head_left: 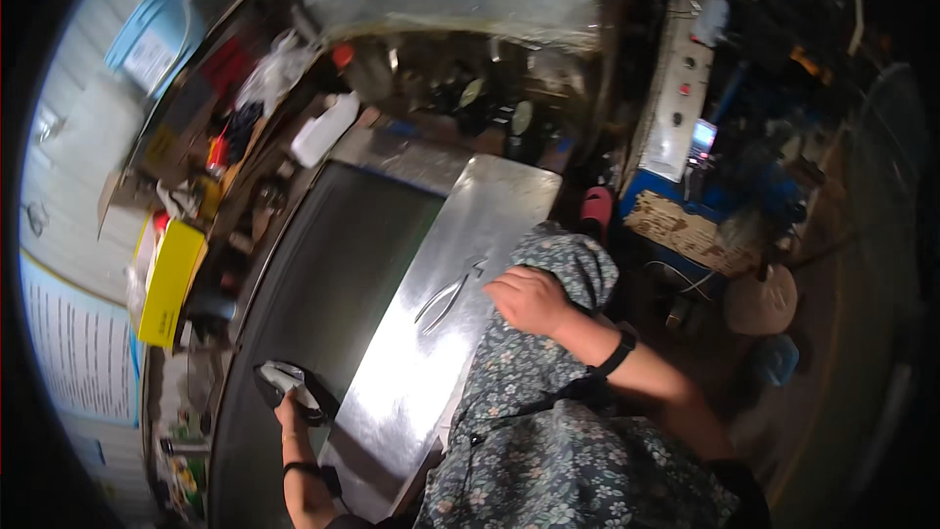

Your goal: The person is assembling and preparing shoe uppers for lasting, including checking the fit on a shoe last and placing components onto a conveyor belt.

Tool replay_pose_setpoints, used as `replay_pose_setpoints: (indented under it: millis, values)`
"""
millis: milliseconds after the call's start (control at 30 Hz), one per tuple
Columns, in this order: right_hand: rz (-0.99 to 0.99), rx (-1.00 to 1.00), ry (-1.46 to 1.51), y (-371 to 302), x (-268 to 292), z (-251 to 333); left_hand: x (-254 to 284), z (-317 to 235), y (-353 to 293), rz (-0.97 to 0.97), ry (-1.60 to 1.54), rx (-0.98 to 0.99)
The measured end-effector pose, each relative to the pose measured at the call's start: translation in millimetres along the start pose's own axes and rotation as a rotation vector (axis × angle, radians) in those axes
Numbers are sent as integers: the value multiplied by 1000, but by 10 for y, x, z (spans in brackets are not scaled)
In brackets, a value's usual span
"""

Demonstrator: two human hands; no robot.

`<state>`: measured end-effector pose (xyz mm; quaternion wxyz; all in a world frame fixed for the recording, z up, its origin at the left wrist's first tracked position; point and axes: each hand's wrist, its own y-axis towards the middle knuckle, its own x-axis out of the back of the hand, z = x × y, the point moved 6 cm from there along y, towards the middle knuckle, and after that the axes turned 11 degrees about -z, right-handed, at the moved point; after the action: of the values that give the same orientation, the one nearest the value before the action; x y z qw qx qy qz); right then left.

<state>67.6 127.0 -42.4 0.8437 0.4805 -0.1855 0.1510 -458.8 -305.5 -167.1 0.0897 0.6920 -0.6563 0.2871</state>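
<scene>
- A dark-and-grey shoe (284, 373) was grasped by the left hand (291, 410) over the dark belt (343, 255).
- The right hand (530, 298) was curled near pliers (448, 310); whether anything was gripped could not be told.

"What lay around the pliers (446, 304)?"
"Beneath them, the metal plate (387, 392). At three o'clock, near them, was the right hand (529, 299); at eight, the shoe (282, 372), in the left hand (288, 409), over the belt (333, 245)."
"And farther out?"
"The carton (171, 284) stood at nine, the bottle (325, 130) at eleven."
</scene>
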Motion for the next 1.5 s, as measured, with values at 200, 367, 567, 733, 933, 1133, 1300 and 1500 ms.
replay_pose_setpoints:
  millis: [200,367,567,733,933,1133,1300,1500]
  values:
    - [158,-192,65,-49,135,-233,-1085,-1317,-2446,821,-200,130]
    - [-31,-578,433,499,774,81,-1717,-1722,-4094,1174,-274,-320]
    - [-449,-326,10,347,1767,326,-1867,-2078,-5428,1419,153,-1074]
    - [-188,-122,-236,59,1549,510,-2457,-2054,-5850,1427,-76,-1237]
    - [-157,-36,-169,171,1582,405,-2873,-2128,-5642,1603,-521,-137]
    - [-75,36,-141,281,1542,694,-3041,-1821,-5567,1449,-296,104]
    - [-45,-152,-60,226,1507,409,-2800,-2076,-5577,1137,-380,-824]
    - [-117,-704,305,-747,1302,348,-2433,-2332,-5761,1203,-203,-1367]
